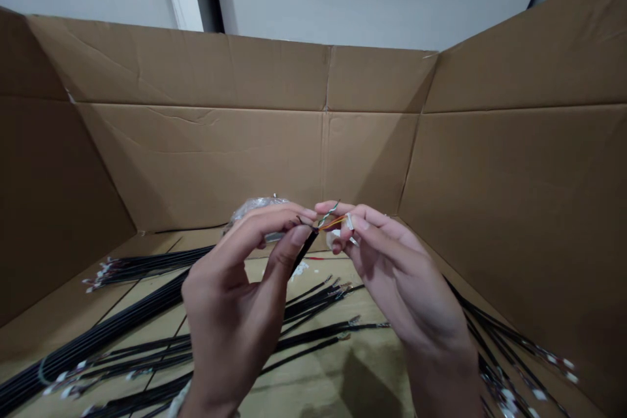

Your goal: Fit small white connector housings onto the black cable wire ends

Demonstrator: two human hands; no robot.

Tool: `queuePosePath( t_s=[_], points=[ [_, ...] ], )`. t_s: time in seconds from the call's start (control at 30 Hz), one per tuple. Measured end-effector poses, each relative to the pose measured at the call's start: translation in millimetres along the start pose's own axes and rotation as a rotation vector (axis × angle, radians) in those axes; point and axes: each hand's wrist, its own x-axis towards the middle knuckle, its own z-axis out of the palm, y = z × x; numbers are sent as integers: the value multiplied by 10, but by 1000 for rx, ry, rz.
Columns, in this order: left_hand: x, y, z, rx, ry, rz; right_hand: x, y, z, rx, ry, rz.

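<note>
Mid-scene, my left hand (240, 294) pinches a black-sheathed cable (304, 252), my right hand (406, 274) pinches a small white plastic connector (349, 222) at its thin orange wires (333, 223), with open room before the brown cardboard far wall (235, 163).

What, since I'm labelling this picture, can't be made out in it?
All in the head view:
White plug: slots too small, partly covered by the right hand.
Black cable: lower part hidden by the left hand.
Thick cable bundle: one end cut off by the left edge.
Plastic bag: contents unclear, partly behind the left hand.
White bits: too small to identify.
</note>
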Motion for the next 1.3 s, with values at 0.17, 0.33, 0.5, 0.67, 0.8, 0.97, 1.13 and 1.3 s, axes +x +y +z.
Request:
queuePosePath(
  t_s=[0.17,0.33,0.5,0.67,0.8,0.97,1.13,1.3],
  points=[
    [54,6,-3,-115,-35,-78,29,38,-8,-9,-36,-18],
    [66,-45,3,-38,-49,-17,-76,43,79,-337,219,-334],
    [53,-83,-18,19,-122,101,-211,-12,171,-828,237,-666],
    [52,-85,-40,69,-164,156,-171,-3,145,-937,212,-654],
    [50,-82,-50,105,-189,172,-144,-3,84,-842,186,-617],
    [65,-74,-75,152,-201,204,-129,-23,47,-736,120,-546],
    [67,-46,-65,157,-200,203,-64,1,26,-612,84,-484],
    [33,-42,-14,66,-171,120,-51,36,33,-575,120,-493]
  ],
)
